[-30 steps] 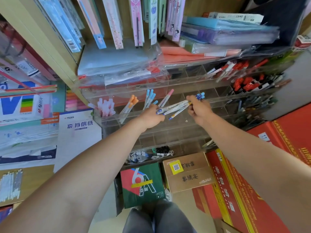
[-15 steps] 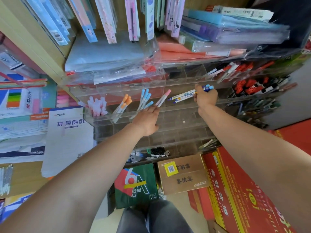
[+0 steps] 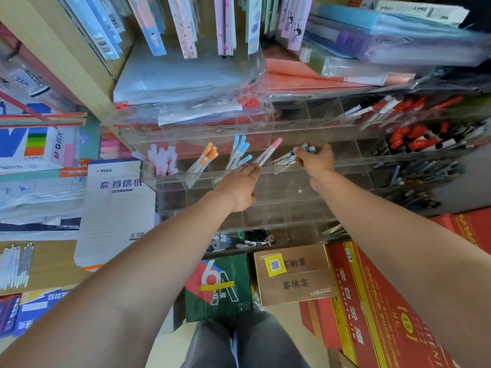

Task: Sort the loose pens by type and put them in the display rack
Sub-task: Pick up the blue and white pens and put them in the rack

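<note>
A clear acrylic display rack (image 3: 265,170) with several rows of compartments stands in front of me. My right hand (image 3: 316,159) grips a bunch of white pens with blue caps (image 3: 285,158), their lower ends angled down into a middle compartment. My left hand (image 3: 240,183) is flat with straight fingers against the rack's front edge, its fingertips just under a single pink-capped pen (image 3: 269,151). To the left stand blue-capped pens (image 3: 240,151), orange-capped pens (image 3: 207,156) and pale pink pens (image 3: 162,160), each kind in its own compartment.
Red and black markers (image 3: 414,136) fill compartments at the right. Plastic folders (image 3: 186,75) lie stacked on top of the rack. Paper pads (image 3: 117,205) sit to the left. Below are a brown carton (image 3: 292,274), a green box (image 3: 218,288) and red boxes (image 3: 385,301).
My right hand carried the blue-capped pen bunch up and away from my left hand, then down toward the compartment. My left hand let go of the bunch and flattened against the rack.
</note>
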A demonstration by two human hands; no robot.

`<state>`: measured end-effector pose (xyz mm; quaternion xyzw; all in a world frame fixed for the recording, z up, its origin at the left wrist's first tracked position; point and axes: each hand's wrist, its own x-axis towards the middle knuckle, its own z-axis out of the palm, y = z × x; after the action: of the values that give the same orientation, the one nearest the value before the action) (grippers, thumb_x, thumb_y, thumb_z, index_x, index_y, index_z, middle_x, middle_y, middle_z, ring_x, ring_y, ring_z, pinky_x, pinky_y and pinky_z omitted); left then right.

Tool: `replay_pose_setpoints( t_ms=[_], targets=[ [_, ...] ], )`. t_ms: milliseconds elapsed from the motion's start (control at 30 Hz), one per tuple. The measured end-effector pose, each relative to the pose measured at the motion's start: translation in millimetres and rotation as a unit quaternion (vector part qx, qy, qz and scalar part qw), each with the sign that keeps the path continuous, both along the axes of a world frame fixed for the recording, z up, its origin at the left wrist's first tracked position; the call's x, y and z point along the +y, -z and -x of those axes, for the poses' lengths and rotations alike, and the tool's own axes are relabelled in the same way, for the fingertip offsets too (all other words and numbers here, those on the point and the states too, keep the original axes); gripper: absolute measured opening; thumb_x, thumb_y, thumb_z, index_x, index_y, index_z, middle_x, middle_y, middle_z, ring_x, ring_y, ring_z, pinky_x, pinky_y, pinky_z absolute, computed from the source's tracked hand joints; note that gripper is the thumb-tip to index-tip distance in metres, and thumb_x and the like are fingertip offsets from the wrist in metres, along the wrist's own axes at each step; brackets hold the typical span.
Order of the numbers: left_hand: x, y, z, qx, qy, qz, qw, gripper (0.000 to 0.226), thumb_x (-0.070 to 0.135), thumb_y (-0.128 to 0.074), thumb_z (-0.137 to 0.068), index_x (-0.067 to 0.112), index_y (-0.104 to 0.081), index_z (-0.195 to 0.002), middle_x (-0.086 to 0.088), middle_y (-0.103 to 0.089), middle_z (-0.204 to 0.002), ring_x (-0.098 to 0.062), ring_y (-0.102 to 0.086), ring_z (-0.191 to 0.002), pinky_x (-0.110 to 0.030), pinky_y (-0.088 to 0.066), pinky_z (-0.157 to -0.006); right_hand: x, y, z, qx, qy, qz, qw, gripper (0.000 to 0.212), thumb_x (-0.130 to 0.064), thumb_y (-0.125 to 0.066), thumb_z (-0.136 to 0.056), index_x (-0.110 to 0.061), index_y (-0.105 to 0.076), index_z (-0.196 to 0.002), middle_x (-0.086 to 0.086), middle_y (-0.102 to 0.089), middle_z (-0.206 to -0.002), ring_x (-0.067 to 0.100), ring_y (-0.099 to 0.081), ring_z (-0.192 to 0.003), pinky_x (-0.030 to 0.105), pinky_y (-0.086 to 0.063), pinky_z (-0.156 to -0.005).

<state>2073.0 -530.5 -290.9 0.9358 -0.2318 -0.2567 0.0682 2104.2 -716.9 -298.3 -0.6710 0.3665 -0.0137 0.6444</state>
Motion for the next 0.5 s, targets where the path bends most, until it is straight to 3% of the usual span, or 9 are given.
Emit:
replay_pose_setpoints(
  t_ms=[67, 133, 267, 367, 433, 500],
  targets=[
    [-1, 0, 0, 0.002, -0.004, 0.001, 1.0, 0.074, 0.021, -0.048, -0.097, 0.012, -0.001, -0.154, -0.003, 0.007, -0.162, -0.019, 0.001, -0.149, -0.03, -0.008, -0.118, 1, -3, 4, -0.005, 0.0, -0.014, 1.0, 0.041, 0.003, -0.07, -0.082, -0.004, -0.048, -0.116, 0.012, -0.058, -0.109, 0.026, -0.063, -0.102, 0.034, -0.054, -0.089],
    [-1, 0, 1, 0.001, -0.008, 0.006, 1.0, 0.073, 0.021, -0.048, -0.097, 0.012, -0.003, -0.154, -0.003, 0.006, -0.162, -0.02, 0.0, -0.149, -0.031, -0.009, -0.118, 1, -5, 10, -0.004, -0.005, -0.009, 1.0, 0.047, 0.007, -0.067, -0.082, 0.003, -0.044, -0.123, 0.018, -0.058, -0.118, 0.031, -0.061, -0.109, 0.036, -0.053, -0.091],
    [1, -5, 7, -0.027, -0.014, 0.032, 0.999, 0.063, 0.019, -0.05, -0.096, 0.012, -0.022, -0.152, -0.006, -0.008, -0.161, -0.025, -0.013, -0.147, -0.034, -0.018, -0.117, 1, -4, 20, 0.033, -0.026, 0.033, 0.999, 0.036, 0.001, -0.067, -0.085, -0.004, -0.046, -0.114, 0.015, -0.06, -0.108, 0.028, -0.063, -0.092, 0.044, -0.054, -0.089],
    [9, -11, 13, -0.058, -0.014, 0.063, 0.996, 0.053, 0.018, -0.05, -0.094, 0.015, -0.037, -0.145, -0.008, -0.03, -0.153, -0.026, -0.031, -0.139, -0.037, -0.031, -0.113, 5, -3, 28, 0.024, -0.026, 0.103, 0.994, 0.032, -0.008, -0.068, -0.083, -0.011, -0.051, -0.109, 0.011, -0.064, -0.109, 0.028, -0.065, -0.096, 0.046, -0.053, -0.09],
    [20, -17, 20, -0.072, -0.03, 0.088, 0.993, 0.047, 0.017, -0.05, -0.093, 0.017, -0.045, -0.14, -0.006, -0.041, -0.145, -0.024, -0.04, -0.132, -0.038, -0.04, -0.107, 15, -5, 35, 0.029, -0.06, 0.157, 0.985, 0.023, -0.014, -0.066, -0.084, -0.013, -0.055, -0.105, 0.006, -0.065, -0.105, 0.026, -0.064, -0.097, 0.044, -0.052, -0.091],
    [37, -21, 28, -0.091, -0.047, 0.107, 0.989, 0.04, 0.016, -0.05, -0.093, 0.018, -0.053, -0.133, -0.003, -0.048, -0.139, -0.022, -0.048, -0.124, -0.038, -0.046, -0.1, 34, -9, 47, 0.036, -0.1, 0.211, 0.972, 0.019, -0.017, -0.062, -0.088, -0.013, -0.057, -0.105, 0.003, -0.063, -0.098, 0.021, -0.06, -0.089, 0.035, -0.05, -0.083]
  ],
)
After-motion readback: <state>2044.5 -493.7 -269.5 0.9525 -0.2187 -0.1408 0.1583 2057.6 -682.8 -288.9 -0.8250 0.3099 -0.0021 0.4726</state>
